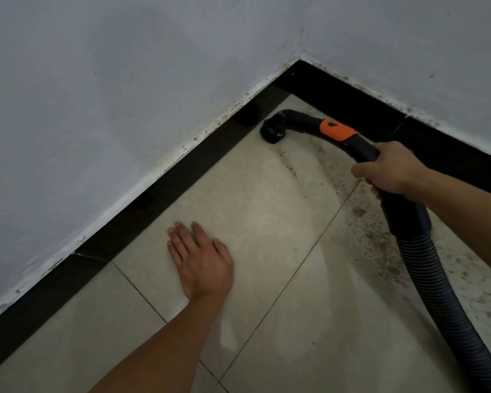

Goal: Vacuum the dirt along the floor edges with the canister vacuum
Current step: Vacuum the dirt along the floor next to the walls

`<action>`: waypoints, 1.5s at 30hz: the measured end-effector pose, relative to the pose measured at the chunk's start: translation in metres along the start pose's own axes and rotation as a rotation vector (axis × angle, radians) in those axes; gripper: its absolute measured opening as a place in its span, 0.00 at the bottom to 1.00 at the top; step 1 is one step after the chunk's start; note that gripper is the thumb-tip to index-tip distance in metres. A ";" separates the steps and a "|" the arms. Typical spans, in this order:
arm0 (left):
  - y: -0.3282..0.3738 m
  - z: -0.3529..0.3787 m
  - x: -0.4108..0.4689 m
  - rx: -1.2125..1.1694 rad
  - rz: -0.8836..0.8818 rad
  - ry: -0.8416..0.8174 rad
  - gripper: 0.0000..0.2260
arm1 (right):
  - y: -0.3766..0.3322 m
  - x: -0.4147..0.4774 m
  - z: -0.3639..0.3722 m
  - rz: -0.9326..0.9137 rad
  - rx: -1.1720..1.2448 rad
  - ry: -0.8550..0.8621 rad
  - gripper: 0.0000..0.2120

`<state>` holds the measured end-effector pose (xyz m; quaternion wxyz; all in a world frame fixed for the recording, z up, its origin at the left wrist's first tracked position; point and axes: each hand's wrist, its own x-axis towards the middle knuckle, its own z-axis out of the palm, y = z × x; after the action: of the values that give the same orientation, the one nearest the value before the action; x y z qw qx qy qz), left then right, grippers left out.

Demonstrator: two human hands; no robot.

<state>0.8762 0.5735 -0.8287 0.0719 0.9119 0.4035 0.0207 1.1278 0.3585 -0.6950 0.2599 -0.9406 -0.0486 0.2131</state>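
Observation:
My right hand (391, 170) grips the black curved handle of the vacuum hose, just behind its orange band (336, 130). The round black nozzle (272, 133) sits on the beige tile floor close to the room corner, near the left skirting. A ribbed black hose (437, 290) runs from the handle down to the lower right edge. My left hand (200, 258) lies flat on the floor with straight fingers, near the left skirting. Dark dirt specks (380, 242) are scattered over the tiles along the right side; a thin line of grit (287, 163) trails back from the nozzle.
Black skirting (159, 191) lines both grey-white walls (97, 109) and meets at the corner (298, 63). The top edge of the skirting is stained and flaking. Pale tiles with thin grout lines fill the lower middle. The canister itself is out of view.

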 end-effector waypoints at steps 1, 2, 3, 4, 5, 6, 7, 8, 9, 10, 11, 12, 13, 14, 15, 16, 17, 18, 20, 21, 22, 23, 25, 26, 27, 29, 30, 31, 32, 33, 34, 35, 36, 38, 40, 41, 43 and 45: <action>0.000 0.000 0.000 0.002 -0.001 0.001 0.30 | 0.002 -0.001 -0.005 0.012 -0.022 0.022 0.09; 0.000 0.000 0.000 0.003 0.001 -0.001 0.30 | 0.003 -0.002 -0.010 0.017 -0.043 0.023 0.09; 0.000 0.000 0.000 0.002 0.004 -0.004 0.30 | 0.003 -0.004 -0.014 0.011 -0.062 0.006 0.09; 0.000 0.000 0.000 0.001 0.006 -0.006 0.30 | 0.003 -0.006 -0.018 -0.001 -0.079 -0.015 0.08; 0.000 0.000 0.000 -0.001 0.005 -0.008 0.31 | 0.003 -0.009 -0.021 -0.012 -0.098 -0.027 0.08; -0.001 0.000 0.000 -0.004 0.003 -0.010 0.31 | 0.004 -0.012 -0.023 -0.018 -0.121 -0.022 0.08; -0.001 0.000 0.000 -0.010 0.004 -0.009 0.31 | 0.006 -0.015 -0.025 -0.023 -0.147 -0.006 0.09; -0.001 -0.001 0.000 -0.016 0.005 -0.005 0.31 | 0.007 -0.019 -0.025 -0.031 -0.172 0.003 0.09; 0.000 -0.001 0.000 -0.022 0.005 0.002 0.30 | 0.008 -0.023 -0.025 -0.041 -0.188 -0.012 0.09; 0.000 -0.001 0.001 -0.029 0.003 0.010 0.30 | 0.009 -0.027 -0.024 -0.048 -0.192 -0.041 0.09; 0.000 0.000 0.001 -0.038 0.001 0.018 0.30 | 0.010 -0.030 -0.024 -0.048 -0.189 -0.063 0.09; 0.000 0.000 0.001 -0.046 0.001 0.022 0.30 | 0.011 -0.033 -0.025 -0.045 -0.189 -0.065 0.09; -0.001 0.001 0.001 -0.051 0.005 0.020 0.30 | 0.014 -0.036 -0.027 -0.036 -0.193 -0.044 0.09; -0.001 0.001 0.001 -0.052 0.011 0.018 0.30 | 0.018 -0.039 -0.029 -0.024 -0.199 -0.013 0.10; -0.001 0.002 0.001 -0.051 0.014 0.017 0.29 | 0.022 -0.043 -0.031 -0.013 -0.203 0.002 0.11; -0.001 0.002 0.001 -0.051 0.010 0.016 0.29 | 0.025 -0.046 -0.032 -0.004 -0.204 -0.011 0.10; -0.001 0.003 0.002 -0.056 0.004 0.014 0.29 | 0.027 -0.051 -0.033 -0.001 -0.201 -0.041 0.10; -0.001 0.003 0.002 -0.061 -0.001 0.014 0.29 | 0.029 -0.055 -0.035 0.002 -0.196 -0.072 0.09; -0.002 0.004 0.001 -0.066 0.003 0.023 0.28 | 0.036 -0.065 -0.040 0.012 -0.196 -0.084 0.09; -0.003 0.005 0.001 -0.069 0.013 0.028 0.28 | 0.040 -0.071 -0.042 0.022 -0.204 -0.069 0.09; -0.003 0.005 0.001 -0.070 0.019 0.031 0.28 | 0.044 -0.076 -0.044 0.034 -0.212 -0.058 0.10; -0.004 0.006 0.001 -0.069 0.020 0.033 0.28 | 0.048 -0.082 -0.045 0.039 -0.216 -0.063 0.10; -0.004 0.007 0.001 -0.068 0.015 0.030 0.28 | 0.056 -0.092 -0.046 0.034 -0.215 -0.095 0.09; -0.004 0.007 0.001 -0.072 0.013 0.027 0.29 | 0.060 -0.098 -0.047 0.035 -0.209 -0.101 0.09; -0.004 0.006 0.001 -0.075 0.014 0.026 0.29 | 0.065 -0.103 -0.047 0.039 -0.203 -0.092 0.09; -0.004 0.006 0.001 -0.085 0.019 0.035 0.29 | 0.077 -0.114 -0.049 0.050 -0.206 -0.064 0.09; -0.004 0.006 0.001 -0.090 0.019 0.041 0.28 | 0.082 -0.119 -0.048 0.051 -0.204 -0.070 0.09; -0.004 0.007 0.001 -0.094 0.017 0.044 0.28 | 0.087 -0.124 -0.048 0.052 -0.191 -0.086 0.08; -0.004 0.007 0.001 -0.099 0.015 0.047 0.29 | 0.092 -0.129 -0.049 0.056 -0.170 -0.097 0.08; -0.004 0.007 0.001 -0.106 0.013 0.050 0.29 | 0.098 -0.135 -0.049 0.064 -0.152 -0.097 0.08; -0.004 0.007 0.001 -0.113 0.013 0.051 0.29 | 0.103 -0.141 -0.050 0.072 -0.144 -0.083 0.08; -0.004 0.006 0.002 -0.117 0.015 0.049 0.29 | 0.109 -0.149 -0.049 0.078 -0.145 -0.065 0.09; -0.004 0.006 0.002 -0.120 0.017 0.046 0.28 | 0.114 -0.156 -0.048 0.078 -0.155 -0.059 0.09; -0.004 0.008 0.002 -0.118 0.016 0.039 0.27 | 0.126 -0.173 -0.044 0.070 -0.161 -0.101 0.09; -0.005 0.008 0.002 -0.111 0.011 0.026 0.26 | 0.137 -0.189 -0.041 0.057 -0.153 -0.144 0.09; -0.005 0.008 0.002 -0.109 0.012 0.022 0.27 | 0.142 -0.197 -0.041 0.055 -0.155 -0.153 0.09; -0.005 0.007 0.001 -0.106 0.016 0.019 0.28 | 0.153 -0.210 -0.043 0.057 -0.158 -0.182 0.09; -0.006 0.006 0.001 -0.108 0.020 0.011 0.28 | 0.164 -0.222 -0.046 0.061 -0.168 -0.221 0.09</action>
<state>0.8737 0.5775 -0.8359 0.1185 0.9106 0.3931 0.0481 0.9432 0.1510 -0.6590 0.1669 -0.9309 -0.0660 0.3182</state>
